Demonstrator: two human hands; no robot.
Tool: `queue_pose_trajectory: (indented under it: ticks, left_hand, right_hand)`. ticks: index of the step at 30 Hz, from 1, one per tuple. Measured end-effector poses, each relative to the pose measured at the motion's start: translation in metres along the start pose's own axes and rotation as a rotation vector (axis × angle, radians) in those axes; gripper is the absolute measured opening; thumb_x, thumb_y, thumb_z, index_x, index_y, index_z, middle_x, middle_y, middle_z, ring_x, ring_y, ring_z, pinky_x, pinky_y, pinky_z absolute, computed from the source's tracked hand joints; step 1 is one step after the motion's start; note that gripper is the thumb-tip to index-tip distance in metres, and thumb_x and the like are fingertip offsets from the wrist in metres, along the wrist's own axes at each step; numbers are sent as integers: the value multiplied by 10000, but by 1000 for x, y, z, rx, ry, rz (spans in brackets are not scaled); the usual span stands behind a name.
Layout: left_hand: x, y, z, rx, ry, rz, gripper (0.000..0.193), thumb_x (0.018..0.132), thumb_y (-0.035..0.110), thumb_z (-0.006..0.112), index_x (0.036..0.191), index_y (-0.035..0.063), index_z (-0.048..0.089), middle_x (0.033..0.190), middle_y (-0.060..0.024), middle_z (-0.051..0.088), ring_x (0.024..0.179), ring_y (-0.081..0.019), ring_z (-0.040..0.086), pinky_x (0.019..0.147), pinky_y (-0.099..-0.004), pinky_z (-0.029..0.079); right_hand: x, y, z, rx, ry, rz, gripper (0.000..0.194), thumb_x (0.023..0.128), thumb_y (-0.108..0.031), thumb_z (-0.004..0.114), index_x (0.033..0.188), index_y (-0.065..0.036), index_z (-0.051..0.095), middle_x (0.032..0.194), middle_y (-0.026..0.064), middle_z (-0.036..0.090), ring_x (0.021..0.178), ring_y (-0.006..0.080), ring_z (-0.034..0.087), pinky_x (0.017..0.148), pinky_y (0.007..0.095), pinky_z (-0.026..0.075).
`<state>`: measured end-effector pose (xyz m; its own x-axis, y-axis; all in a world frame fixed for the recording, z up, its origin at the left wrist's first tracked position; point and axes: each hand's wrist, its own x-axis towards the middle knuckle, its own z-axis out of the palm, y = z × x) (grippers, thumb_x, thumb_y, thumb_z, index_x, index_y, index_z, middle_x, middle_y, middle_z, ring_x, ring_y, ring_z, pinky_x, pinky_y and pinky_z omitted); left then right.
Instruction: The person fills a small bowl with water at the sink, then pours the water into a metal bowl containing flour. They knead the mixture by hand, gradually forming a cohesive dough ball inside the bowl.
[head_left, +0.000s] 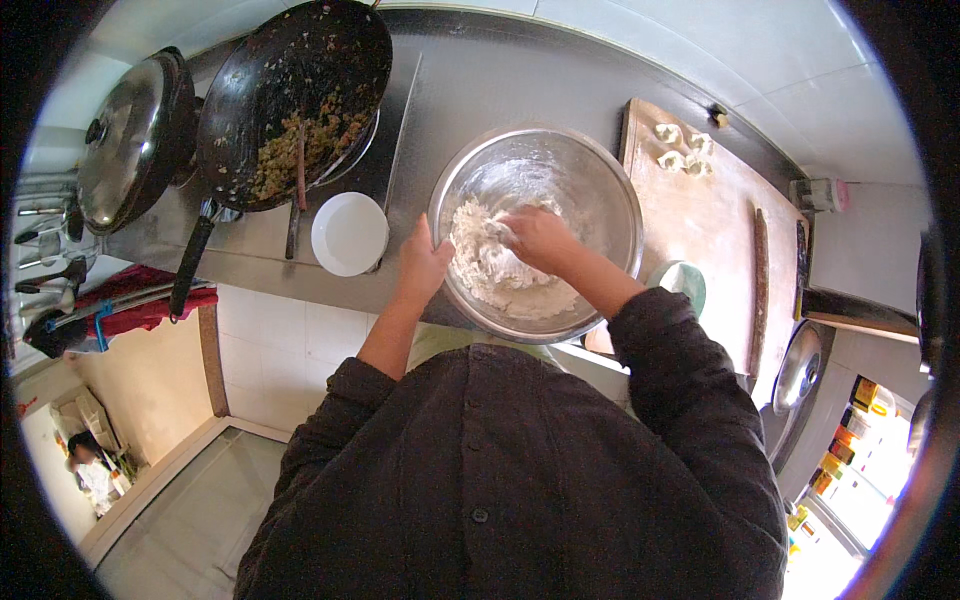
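Note:
A wide stainless steel mixing bowl (592, 161) is in front of me at the counter's edge. Loose, floury dough (480, 266) lies in its near left part, and white smears mark the inner wall. My left hand (424, 262) grips the bowl's left rim, thumb on the inner side. Inside the bowl, my right hand (541, 236) has curled, flour-coated fingers in the dough; the fingertips are partly hidden. A white bowl (349, 232) with a pale interior stands left of my left hand.
At left, a wok (259, 97) holds a chopped filling (311, 142) and a brown wooden utensil (301, 169). Beside it is a lidded pan (124, 142). To the right, a floured wooden board (694, 217) bears several small dough pieces (684, 151), a rolling pin (760, 292) and a green-rimmed bowl (682, 281).

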<state>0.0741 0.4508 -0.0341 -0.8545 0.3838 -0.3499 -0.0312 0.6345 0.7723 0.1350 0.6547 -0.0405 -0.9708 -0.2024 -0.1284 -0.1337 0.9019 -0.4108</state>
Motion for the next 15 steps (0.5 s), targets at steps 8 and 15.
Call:
queue_pose_trajectory:
  ticks: [8, 15]
  left_hand:
    - [4, -4, 5, -50, 22, 62, 582, 715, 152, 558, 1206, -95, 367, 1047, -292, 539, 969, -380, 545, 849, -402, 415]
    - [-1, 1, 1, -31, 10, 70, 556, 709, 155, 545, 1190, -77, 390, 1040, -298, 541, 976, -400, 538, 843, -416, 417]
  right_hand:
    - [-35, -24, 18, -66, -133, -44, 104, 752, -157, 487, 824, -91, 522, 704, 109, 592, 670, 283, 610, 550, 405, 479]
    - [7, -10, 34, -79, 8, 74, 104, 731, -132, 513, 827, -94, 526, 662, 103, 569, 597, 276, 588, 520, 398, 467]
